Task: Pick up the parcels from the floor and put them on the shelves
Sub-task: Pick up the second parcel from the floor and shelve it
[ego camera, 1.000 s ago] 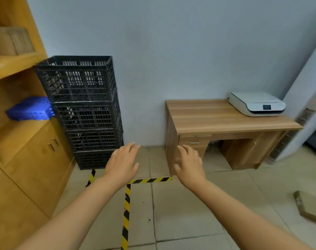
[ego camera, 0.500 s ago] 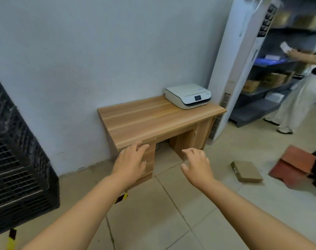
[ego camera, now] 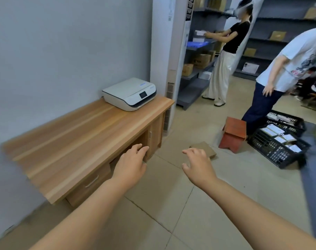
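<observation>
A flat brown cardboard parcel lies on the tiled floor, partly hidden behind my right hand. Both of my hands are held out in front of me, empty, with fingers spread. My left hand hovers in front of the wooden desk's edge. Grey shelves holding several cardboard boxes stand at the back right. More grey shelving with boxes lines the far wall.
A wooden desk with a white printer stands against the left wall. A tall white unit rises behind it. A red stool, black crates of small boxes and two people fill the right side.
My view has swung further right, past the black crates and the desk. The grey shelves, two people and the floor crates have come into view. Both hands stay empty and outstretched.
</observation>
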A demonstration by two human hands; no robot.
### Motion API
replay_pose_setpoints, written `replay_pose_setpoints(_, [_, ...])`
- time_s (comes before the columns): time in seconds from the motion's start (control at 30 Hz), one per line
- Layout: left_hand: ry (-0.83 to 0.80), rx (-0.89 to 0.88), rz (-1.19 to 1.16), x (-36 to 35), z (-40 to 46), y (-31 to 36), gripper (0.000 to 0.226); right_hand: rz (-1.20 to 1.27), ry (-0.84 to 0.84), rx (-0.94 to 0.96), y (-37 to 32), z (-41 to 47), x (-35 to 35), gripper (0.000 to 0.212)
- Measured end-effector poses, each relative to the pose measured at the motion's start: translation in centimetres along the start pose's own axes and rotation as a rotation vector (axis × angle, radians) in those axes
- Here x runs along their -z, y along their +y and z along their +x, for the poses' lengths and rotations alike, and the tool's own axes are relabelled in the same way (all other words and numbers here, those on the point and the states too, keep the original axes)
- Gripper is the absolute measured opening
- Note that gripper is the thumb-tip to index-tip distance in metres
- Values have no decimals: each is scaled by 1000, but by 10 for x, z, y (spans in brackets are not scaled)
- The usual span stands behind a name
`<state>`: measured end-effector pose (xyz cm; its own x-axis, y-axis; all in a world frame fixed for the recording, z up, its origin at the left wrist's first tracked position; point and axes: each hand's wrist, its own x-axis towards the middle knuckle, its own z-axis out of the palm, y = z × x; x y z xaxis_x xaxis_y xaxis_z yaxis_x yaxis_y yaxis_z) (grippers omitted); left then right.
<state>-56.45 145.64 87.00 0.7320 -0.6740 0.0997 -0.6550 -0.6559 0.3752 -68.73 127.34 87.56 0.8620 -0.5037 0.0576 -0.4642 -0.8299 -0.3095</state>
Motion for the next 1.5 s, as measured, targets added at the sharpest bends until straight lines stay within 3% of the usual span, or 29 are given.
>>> replay_pose_setpoints(0.37, [-56, -162, 13, -70, 159, 81, 62, 28, 20, -136, 133, 113, 11, 47])
replay_pose_setpoints(0.77, [-122, -136, -46, -153, 340, 185, 61, 25, 0, -173, 298, 262, 45, 45])
replay_pose_setpoints(1.2, [-222, -144, -142, -238, 526, 230, 62, 37, -35, -184, 412, 419, 51, 40])
replay_pose_setpoints(1.5, [-277, -104, -133, -258, 684, 227, 61, 118, -84, -217, 475, 567, 54, 37])
